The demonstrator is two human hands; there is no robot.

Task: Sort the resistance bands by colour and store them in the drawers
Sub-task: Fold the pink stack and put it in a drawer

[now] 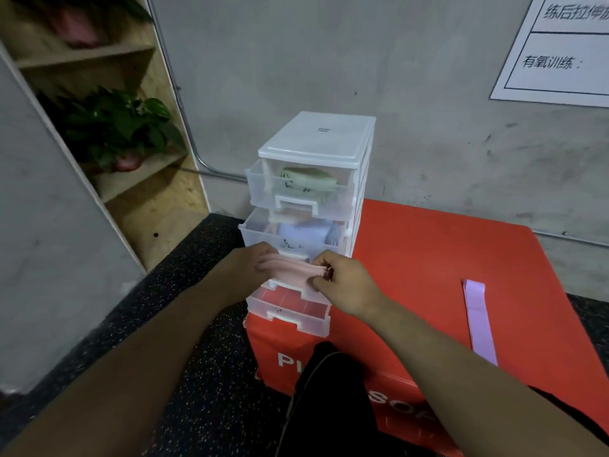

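Observation:
A white plastic drawer unit (pixel 316 140) stands on the left part of a red padded box (pixel 428 258). Its top drawer (pixel 296 189) is open with green bands inside. In the second drawer (pixel 263 230), also pulled out, lie pale blue bands. Both my hands hold a folded pink band (pixel 290 270) in front of the third drawer. My left hand (pixel 250 262) grips the band's left end and my right hand (pixel 339 278) pinches its right end. The lowest drawer (pixel 290 308) is pulled out. A purple band (pixel 479 319) lies flat on the box at the right.
A wooden shelf (pixel 99 57) with a potted plant (pixel 122 127) stands at the left against a grey wall. A paper notice (pixel 560 51) hangs on the wall at the upper right. The floor (pixel 204 357) is dark speckled rubber. A dark-clothed knee (pixel 329 390) is at the bottom middle.

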